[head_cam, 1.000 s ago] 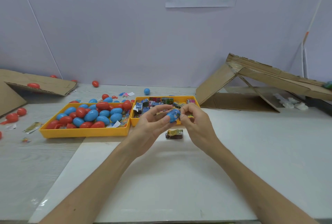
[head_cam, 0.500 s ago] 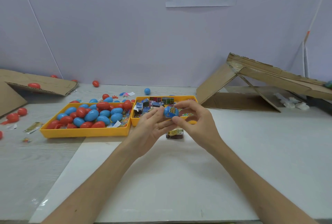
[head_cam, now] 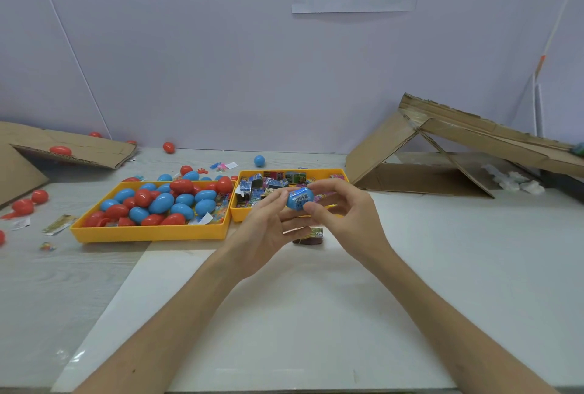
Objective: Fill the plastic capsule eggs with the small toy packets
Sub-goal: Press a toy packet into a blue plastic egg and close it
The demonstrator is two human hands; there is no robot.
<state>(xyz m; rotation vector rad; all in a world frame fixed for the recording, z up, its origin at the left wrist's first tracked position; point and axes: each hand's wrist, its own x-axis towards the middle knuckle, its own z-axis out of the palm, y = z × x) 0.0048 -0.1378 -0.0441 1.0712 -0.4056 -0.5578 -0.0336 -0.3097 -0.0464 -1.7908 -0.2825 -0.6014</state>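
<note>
Right hand (head_cam: 344, 216) pinches glossy blue oval egg (head_cam: 298, 198), left hand (head_cam: 265, 229) touching

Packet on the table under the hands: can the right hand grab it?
Probably yes, once it lets go. The right hand pinches the blue egg, which the left hand touches too. The packet lies just beneath, with nothing on it.
</note>
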